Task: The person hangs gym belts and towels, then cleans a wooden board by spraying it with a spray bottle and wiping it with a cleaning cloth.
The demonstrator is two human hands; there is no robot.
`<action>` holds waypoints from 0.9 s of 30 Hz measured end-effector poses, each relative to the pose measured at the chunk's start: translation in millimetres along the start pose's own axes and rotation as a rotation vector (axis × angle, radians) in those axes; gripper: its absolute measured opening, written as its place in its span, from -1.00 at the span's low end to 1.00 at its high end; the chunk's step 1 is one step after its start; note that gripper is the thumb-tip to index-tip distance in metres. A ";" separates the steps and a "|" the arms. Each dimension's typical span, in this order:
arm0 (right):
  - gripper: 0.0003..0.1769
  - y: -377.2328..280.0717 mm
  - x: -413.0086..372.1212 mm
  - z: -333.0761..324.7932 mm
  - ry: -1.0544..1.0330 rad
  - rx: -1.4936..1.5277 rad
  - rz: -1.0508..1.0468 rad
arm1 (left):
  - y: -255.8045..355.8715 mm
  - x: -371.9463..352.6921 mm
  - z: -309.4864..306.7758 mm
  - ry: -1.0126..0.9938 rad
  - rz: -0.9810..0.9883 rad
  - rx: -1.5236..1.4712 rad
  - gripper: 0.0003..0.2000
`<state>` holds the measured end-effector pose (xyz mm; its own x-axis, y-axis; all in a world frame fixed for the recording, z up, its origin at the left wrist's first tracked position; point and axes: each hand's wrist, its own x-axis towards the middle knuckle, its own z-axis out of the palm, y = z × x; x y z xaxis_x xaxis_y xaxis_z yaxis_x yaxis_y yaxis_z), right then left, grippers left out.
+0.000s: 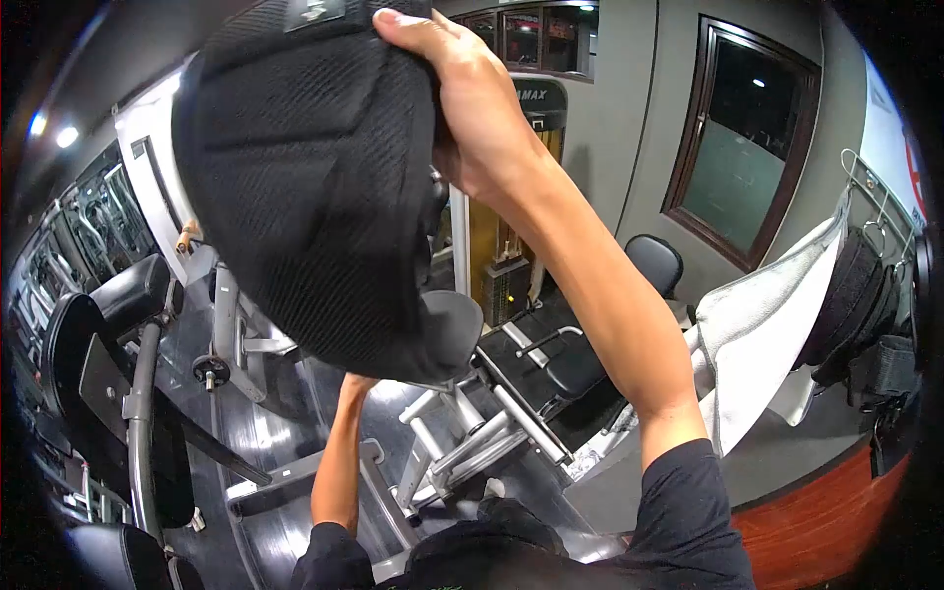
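Observation:
A wide black padded belt, which looks like a weightlifting belt [305,197], is held up close in front of me and fills the upper left middle of the view. It has a ribbed fabric face and a small grey label at its top edge. My right hand [472,108] grips its upper right edge, thumb on the near face and the other fingers behind. Below, my left hand [360,382] reaches up to the belt's lower edge. Only a sliver of that hand shows; its fingers are hidden behind the belt.
Gym machines with black pads [133,295] stand at left. A weight-stack machine [506,275] and a padded seat [575,372] lie ahead. At right, a white towel [767,324] and black gear [851,295] hang from a hook rack [870,182], near a framed window [742,138].

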<state>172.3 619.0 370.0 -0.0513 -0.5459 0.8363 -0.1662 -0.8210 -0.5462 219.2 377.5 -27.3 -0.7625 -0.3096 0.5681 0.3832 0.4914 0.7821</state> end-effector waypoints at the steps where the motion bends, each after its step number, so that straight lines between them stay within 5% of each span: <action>1: -0.57 4.0 2.3 -7.5 0.155 -0.039 0.050 | 73.5 0.0 11.9 -0.043 0.005 0.100 -0.62; 2: -0.74 9.2 4.6 -14.0 0.310 -0.076 0.100 | 81.4 -6.4 17.1 -0.039 0.000 0.100 -0.62; 4: -0.71 22.0 7.0 -24.3 0.331 -0.026 0.098 | 88.0 -25.5 23.2 -0.125 -0.072 0.129 -0.19; 7: -0.71 43.5 3.1 -42.4 0.431 0.166 0.246 | 101.5 -54.8 61.1 0.054 0.046 -0.243 -0.15; 10: -0.69 76.7 -1.2 -59.3 0.480 0.299 0.271 | 113.3 -67.7 61.3 -0.165 0.048 -0.282 -0.23; 14: -0.65 99.1 -15.7 -70.7 0.603 0.134 0.373 | 152.9 -74.0 63.1 -0.103 -0.007 -0.264 -0.44; 17: -0.58 118.2 -39.3 -92.7 0.604 -0.068 0.654 | 185.1 -79.3 60.6 0.032 -0.032 -0.249 -0.78; 20: -0.50 116.9 -76.3 -83.7 0.527 -0.064 0.748 | 196.0 -79.7 45.0 0.101 0.094 -0.112 -0.78; 23: -0.31 153.5 -131.8 -92.9 0.371 -0.153 0.821 | 202.5 -77.4 35.8 0.320 -0.087 -0.377 -0.73; 27: -0.44 205.2 -234.6 -67.8 0.333 -0.127 0.723 | 205.9 -47.1 16.4 0.601 -0.094 -0.271 -0.69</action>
<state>83.4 589.9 65.1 -0.4763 -0.8401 0.2595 -0.0896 -0.2472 -0.9648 325.4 506.7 102.8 -0.4061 -0.7793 0.4772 0.5067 0.2426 0.8273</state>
